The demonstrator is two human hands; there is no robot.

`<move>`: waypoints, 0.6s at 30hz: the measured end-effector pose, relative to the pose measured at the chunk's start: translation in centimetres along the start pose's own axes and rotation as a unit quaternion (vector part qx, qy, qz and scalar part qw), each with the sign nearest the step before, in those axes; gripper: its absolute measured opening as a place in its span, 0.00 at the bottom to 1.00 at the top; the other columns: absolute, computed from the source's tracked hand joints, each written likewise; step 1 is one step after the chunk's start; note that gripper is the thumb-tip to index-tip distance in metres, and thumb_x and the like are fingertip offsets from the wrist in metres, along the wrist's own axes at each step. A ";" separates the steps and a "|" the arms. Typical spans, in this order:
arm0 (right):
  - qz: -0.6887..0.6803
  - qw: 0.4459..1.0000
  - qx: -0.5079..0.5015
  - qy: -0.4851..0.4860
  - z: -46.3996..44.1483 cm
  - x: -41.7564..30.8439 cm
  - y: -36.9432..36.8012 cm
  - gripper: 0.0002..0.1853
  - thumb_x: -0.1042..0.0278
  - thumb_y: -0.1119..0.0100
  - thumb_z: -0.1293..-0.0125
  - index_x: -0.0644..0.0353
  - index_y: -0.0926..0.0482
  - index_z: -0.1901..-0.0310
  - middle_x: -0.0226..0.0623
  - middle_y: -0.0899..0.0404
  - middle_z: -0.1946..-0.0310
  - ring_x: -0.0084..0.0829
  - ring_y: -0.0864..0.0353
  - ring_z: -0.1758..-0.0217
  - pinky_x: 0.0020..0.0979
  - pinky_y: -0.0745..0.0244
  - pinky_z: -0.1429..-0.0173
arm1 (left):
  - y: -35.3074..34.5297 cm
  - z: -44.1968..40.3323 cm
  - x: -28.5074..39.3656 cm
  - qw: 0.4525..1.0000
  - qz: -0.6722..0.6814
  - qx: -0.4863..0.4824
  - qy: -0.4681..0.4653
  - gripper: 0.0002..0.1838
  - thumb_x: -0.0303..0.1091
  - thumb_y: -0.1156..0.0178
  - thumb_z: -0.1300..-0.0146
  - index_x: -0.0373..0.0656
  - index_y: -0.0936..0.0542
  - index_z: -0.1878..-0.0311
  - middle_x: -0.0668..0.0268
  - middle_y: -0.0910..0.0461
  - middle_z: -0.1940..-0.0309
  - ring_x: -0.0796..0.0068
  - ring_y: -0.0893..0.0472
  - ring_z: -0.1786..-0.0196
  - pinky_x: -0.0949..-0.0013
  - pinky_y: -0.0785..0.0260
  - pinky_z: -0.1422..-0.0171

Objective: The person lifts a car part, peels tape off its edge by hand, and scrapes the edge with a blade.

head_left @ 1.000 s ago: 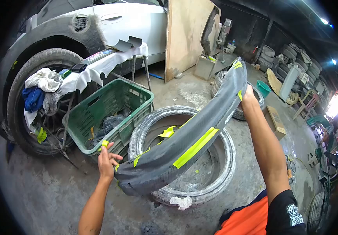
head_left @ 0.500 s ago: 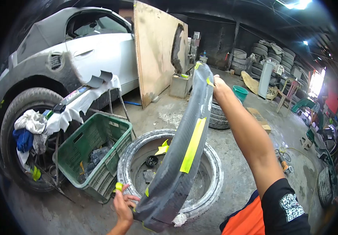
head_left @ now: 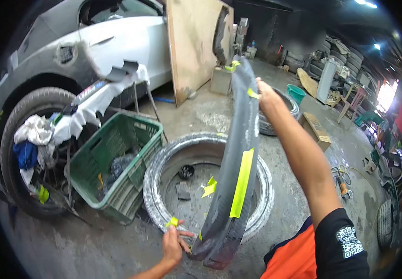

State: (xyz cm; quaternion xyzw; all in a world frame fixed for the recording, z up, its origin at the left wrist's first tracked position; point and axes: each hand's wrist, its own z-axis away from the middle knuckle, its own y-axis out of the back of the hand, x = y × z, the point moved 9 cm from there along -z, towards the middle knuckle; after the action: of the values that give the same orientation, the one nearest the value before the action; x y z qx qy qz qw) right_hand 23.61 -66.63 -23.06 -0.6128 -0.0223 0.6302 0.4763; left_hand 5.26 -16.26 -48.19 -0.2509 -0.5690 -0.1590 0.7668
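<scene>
A long, curved dark grey panel [head_left: 229,186] with strips of yellow-green tape stands slanted over a tire [head_left: 152,186] lying flat on the floor. My right hand [head_left: 267,95] grips the panel's right edge near its upper end. Near the lower end is my left hand [head_left: 174,244], with a small piece of yellow-green tape [head_left: 172,222] pinched between thumb and forefinger; its other fingers reach to the panel's lower left edge. More yellow-green tape [head_left: 209,187] and a small black round container [head_left: 186,172] show inside the tire.
A green crate [head_left: 131,179] holding dark scraps is left of the tire. Behind it are a cloth-covered stand [head_left: 84,111] and a white and grey car [head_left: 131,46]. A cardboard box [head_left: 316,132], a green basin [head_left: 296,94] and a power tool [head_left: 344,188] lie to the right.
Since a second ago the panel has swung from a diagonal to a steeper position. My left hand has moved right and down with the tape, and the view has shifted.
</scene>
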 end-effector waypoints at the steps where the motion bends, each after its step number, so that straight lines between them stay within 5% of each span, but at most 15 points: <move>1: 0.017 1.000 -0.006 0.014 0.5 -0.8 0.6 0.21 0.51 0.52 0.22 0.63 0.17 0.52 0.43 0.13 0.54 0.41 0.13 0.54 0.59 0.20 0.43 | 0.6 -0.5 0.7 1.000 0.020 0.016 -0.008 0.34 0.54 0.70 0.19 0.32 0.32 0.32 0.50 0.15 0.65 0.76 0.25 0.85 0.74 0.31 0.76; 11: 0.195 0.977 -0.019 0.080 9.4 -9.9 8.3 0.19 0.57 0.49 0.24 0.67 0.17 0.53 0.46 0.13 0.57 0.42 0.12 0.58 0.52 0.17 0.48 | 0.7 -1.9 0.4 1.000 -0.004 0.010 0.005 0.32 0.54 0.65 0.19 0.33 0.29 0.34 0.54 0.16 0.62 0.77 0.24 0.84 0.74 0.31 0.75; 18: 0.223 0.973 -0.017 0.048 11.3 -7.8 12.7 0.18 0.60 0.48 0.26 0.70 0.17 0.53 0.48 0.13 0.59 0.43 0.12 0.61 0.47 0.15 0.51 | 0.5 -3.4 0.2 1.000 -0.021 0.000 -0.020 0.32 0.55 0.64 0.19 0.34 0.28 0.35 0.55 0.16 0.60 0.78 0.23 0.80 0.75 0.31 0.71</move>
State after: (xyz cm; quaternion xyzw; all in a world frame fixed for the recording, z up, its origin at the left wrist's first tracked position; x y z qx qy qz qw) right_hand 5.79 -72.11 -22.16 -0.6396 0.1272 0.6901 0.3140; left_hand 8.31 -17.80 -48.90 -0.2423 -0.5894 -0.1701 0.7516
